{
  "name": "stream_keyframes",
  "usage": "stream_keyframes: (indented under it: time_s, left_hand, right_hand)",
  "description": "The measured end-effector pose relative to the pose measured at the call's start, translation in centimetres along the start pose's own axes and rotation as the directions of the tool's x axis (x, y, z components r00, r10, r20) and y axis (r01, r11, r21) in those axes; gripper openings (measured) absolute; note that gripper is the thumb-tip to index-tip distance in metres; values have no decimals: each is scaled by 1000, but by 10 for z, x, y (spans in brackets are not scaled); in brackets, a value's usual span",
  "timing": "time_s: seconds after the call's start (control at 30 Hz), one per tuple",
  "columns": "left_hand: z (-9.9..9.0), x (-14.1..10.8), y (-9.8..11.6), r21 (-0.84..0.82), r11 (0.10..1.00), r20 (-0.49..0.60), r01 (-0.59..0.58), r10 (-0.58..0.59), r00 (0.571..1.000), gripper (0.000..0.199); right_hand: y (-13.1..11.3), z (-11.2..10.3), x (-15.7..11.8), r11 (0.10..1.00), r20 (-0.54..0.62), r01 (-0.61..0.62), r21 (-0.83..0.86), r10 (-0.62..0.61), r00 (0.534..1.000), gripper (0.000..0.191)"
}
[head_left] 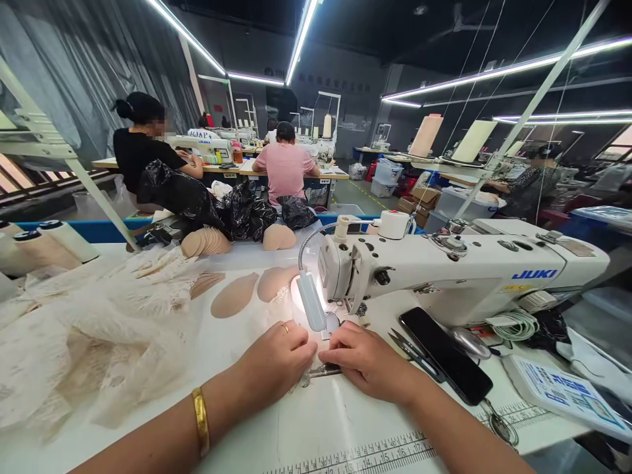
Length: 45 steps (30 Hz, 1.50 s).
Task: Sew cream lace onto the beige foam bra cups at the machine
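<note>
Just in front of the sewing machine's (464, 263) needle area, my two hands sit close together. My left hand (276, 361) is closed, its fingertips pinched on pale, sheer lace fabric (279, 306) that runs behind it. Across a small gap, my right hand (368, 361) is also closed, thumb and fingers bent together beside the needle plate; what lies in them is hidden. A small lit lamp (312, 303) on a bendy neck hangs over the fingertips and covers part of the needle area. Flat beige oval pads (234, 295) lie beyond my left hand.
A heap of cream lace (99, 336) covers the table's left side. Scissors (417, 355), a black phone (444, 355) and a white box (567, 395) lie at the right. Stacked beige pads (206, 241) and black plastic bags (247, 210) are behind. Several people sit farther off.
</note>
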<state>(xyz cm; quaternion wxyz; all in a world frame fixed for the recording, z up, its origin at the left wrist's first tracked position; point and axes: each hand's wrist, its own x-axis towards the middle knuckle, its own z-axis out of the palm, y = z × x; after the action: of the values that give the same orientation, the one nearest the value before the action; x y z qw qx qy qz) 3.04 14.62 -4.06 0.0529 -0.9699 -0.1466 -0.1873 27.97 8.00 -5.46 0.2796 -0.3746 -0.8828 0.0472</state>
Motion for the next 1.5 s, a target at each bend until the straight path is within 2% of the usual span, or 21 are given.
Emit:
stream_keyframes:
  time_s: [0.4, 0.6, 0.93, 1.37, 1.5]
  left_hand:
    - [0, 0, 2, -27, 999, -46, 16, -17, 999, 25]
    - [4, 2, -2, -104, 994, -136, -36, 22, 990, 20]
    - [18, 9, -13, -231, 972, -120, -46, 19, 993, 23]
    - [16, 24, -27, -175, 981, -131, -81, 59, 990, 23]
    - [17, 24, -26, -144, 988, -87, -58, 46, 995, 26]
  right_hand:
    - [-3, -1, 0, 999, 39, -38, 11, 37, 999, 41]
    - [-5, 0, 1, 996, 58, -91, 17, 90, 994, 37]
    - [1, 7, 0, 988, 23, -148, -33, 149, 989, 34]
    - [7, 14, 2, 969, -31, -227, -94, 225, 974, 37]
    - [9, 15, 1, 968, -18, -229, -102, 228, 973, 39]
